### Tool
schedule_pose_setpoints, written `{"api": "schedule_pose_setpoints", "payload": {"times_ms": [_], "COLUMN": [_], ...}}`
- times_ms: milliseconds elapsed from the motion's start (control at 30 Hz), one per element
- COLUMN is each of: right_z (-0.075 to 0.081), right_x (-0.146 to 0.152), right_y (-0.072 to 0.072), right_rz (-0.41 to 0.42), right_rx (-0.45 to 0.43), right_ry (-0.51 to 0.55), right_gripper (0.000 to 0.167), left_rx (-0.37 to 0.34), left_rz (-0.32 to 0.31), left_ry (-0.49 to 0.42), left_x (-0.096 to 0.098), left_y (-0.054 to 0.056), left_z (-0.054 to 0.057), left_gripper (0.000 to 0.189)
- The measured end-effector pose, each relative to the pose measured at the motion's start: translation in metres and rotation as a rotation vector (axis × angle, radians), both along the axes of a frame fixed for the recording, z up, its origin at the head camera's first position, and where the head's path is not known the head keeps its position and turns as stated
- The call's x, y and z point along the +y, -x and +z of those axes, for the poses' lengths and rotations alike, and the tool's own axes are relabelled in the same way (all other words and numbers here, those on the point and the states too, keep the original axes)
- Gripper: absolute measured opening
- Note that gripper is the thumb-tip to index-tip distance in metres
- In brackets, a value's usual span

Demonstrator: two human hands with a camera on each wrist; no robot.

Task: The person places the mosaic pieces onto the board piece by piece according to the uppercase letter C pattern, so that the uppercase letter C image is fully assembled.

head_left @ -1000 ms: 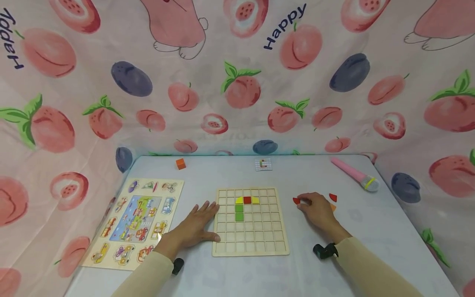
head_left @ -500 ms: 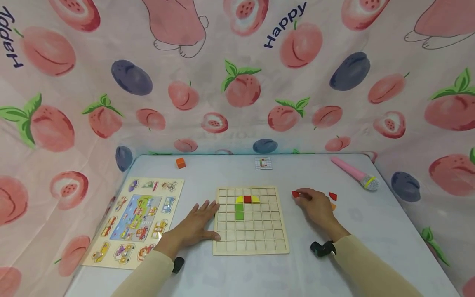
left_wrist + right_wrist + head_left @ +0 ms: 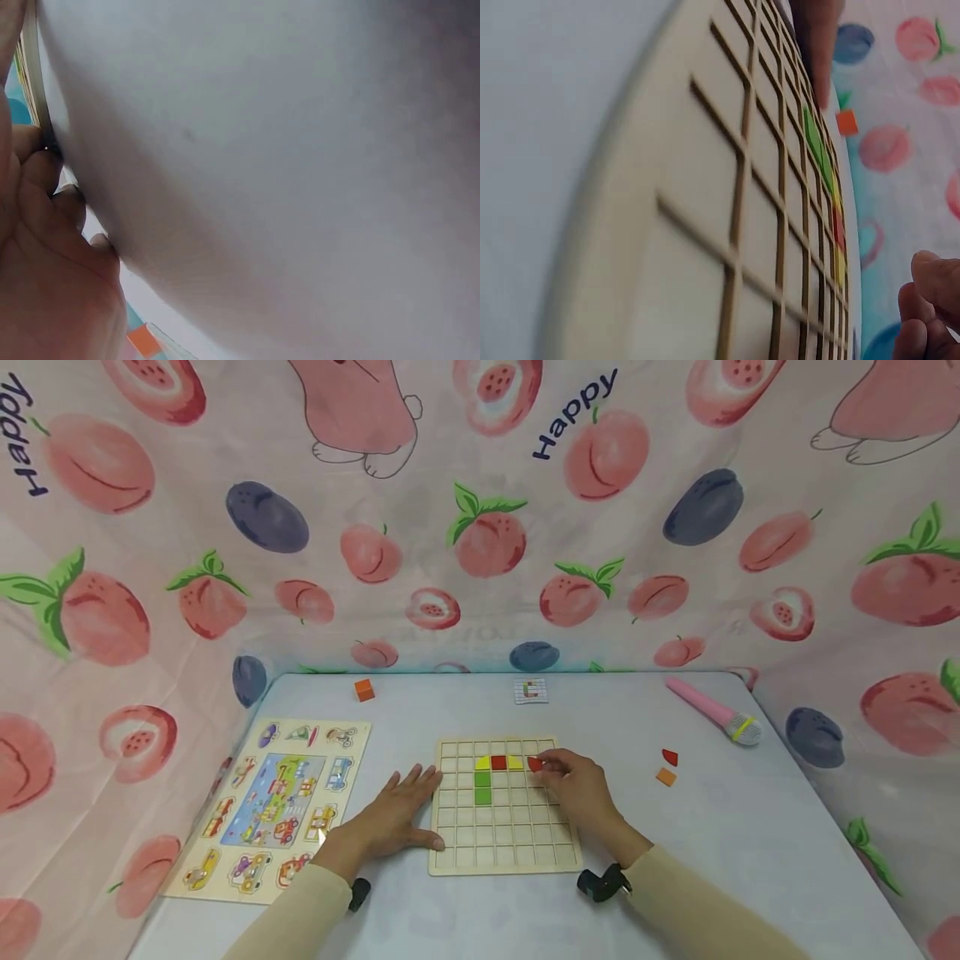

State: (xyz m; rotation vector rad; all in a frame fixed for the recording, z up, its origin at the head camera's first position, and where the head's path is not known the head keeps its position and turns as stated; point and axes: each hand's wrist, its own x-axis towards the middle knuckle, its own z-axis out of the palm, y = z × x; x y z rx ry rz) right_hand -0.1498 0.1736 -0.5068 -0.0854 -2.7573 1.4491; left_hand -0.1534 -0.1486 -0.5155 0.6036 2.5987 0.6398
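Note:
A wooden grid board [image 3: 504, 858] lies on the table with several tiles set in its cells: two green squares [image 3: 483, 787], two yellow pieces [image 3: 515, 763] and a red square [image 3: 498, 762] between the yellows. My right hand [image 3: 581, 789] pinches a red quarter-round tile [image 3: 534, 764] over the board's upper right part, just right of the yellow piece. In the right wrist view those fingers [image 3: 937, 289] show at the lower right, the tile out of sight. Spread flat, my left hand [image 3: 390, 818] rests against the board's left edge, thumb and fingertips touching it.
Right of the board lie another red tile [image 3: 670, 757] and an orange square tile [image 3: 666, 776]. A pink toy microphone [image 3: 712, 710], a small pattern card [image 3: 531, 691] and an orange cube [image 3: 364, 690] sit at the back. A picture puzzle board [image 3: 225, 864] lies at left.
My right hand has moved left with the red tile, from the table beside the board to above its cells. The orange square tile is now uncovered. My left hand stays in place.

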Motion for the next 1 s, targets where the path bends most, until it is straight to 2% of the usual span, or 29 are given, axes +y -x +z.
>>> {"api": "schedule_pose_setpoints", "payload": {"times_ms": [267, 467, 600, 1000], "right_z": [-0.005, -0.015, -0.019, -0.022], "right_x": [-0.039, -0.051, -0.056, -0.060], "right_y": [-0.019, -0.024, -0.024, -0.023], "right_rz": [0.180, 0.267, 0.299, 0.309], "right_rx": [0.001, 0.010, 0.036, 0.062], "right_ry": [-0.026, -0.077, -0.125, -0.230], "right_gripper": [0.021, 0.021, 0.019, 0.016], "left_rx": [0.023, 0.041, 0.039, 0.031], "left_rz": [-0.013, -0.020, -0.016, -0.012], "left_ry": [0.028, 0.047, 0.061, 0.047], "left_x": [-0.001, 0.000, 0.001, 0.003], "left_y": [-0.001, 0.000, 0.000, -0.001], "left_z": [-0.003, -0.004, -0.003, 0.000], "left_gripper": [0.112, 0.111, 0.111, 0.110]}}
